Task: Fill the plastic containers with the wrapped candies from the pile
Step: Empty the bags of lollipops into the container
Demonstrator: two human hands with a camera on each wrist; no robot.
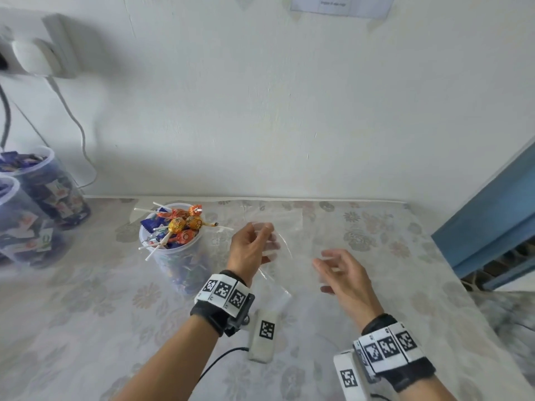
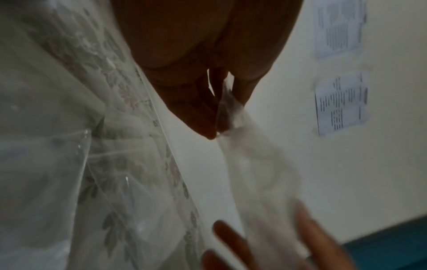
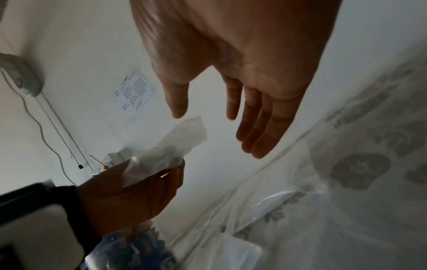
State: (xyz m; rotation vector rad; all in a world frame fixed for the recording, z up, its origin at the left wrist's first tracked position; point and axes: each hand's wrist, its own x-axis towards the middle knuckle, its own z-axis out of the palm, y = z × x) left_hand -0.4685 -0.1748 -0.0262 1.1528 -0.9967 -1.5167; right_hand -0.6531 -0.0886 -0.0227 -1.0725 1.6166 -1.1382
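Note:
A clear plastic container [image 1: 173, 247] stands on the table left of centre, full of wrapped candies with orange lollipops [image 1: 182, 227] heaped on top. Just right of it my left hand [image 1: 262, 241] is raised and pinches a thin clear plastic bag [image 1: 278, 247] between thumb and fingers. The left wrist view shows the pinch [image 2: 208, 109] on the bag [image 2: 233, 117]. My right hand [image 1: 338, 267] hovers open a short way to the right, its fingers spread and holding nothing. The right wrist view has the right hand [image 3: 231, 109] above the bag [image 3: 166, 151].
Two more clear containers [image 1: 43, 186] [image 1: 20, 227] packed with wrapped candies stand at the far left. A floral cloth [image 1: 376, 233] under clear film covers the table. Blue furniture [image 1: 492, 221] borders the right edge. A plug and cable [image 1: 31, 56] hang on the wall.

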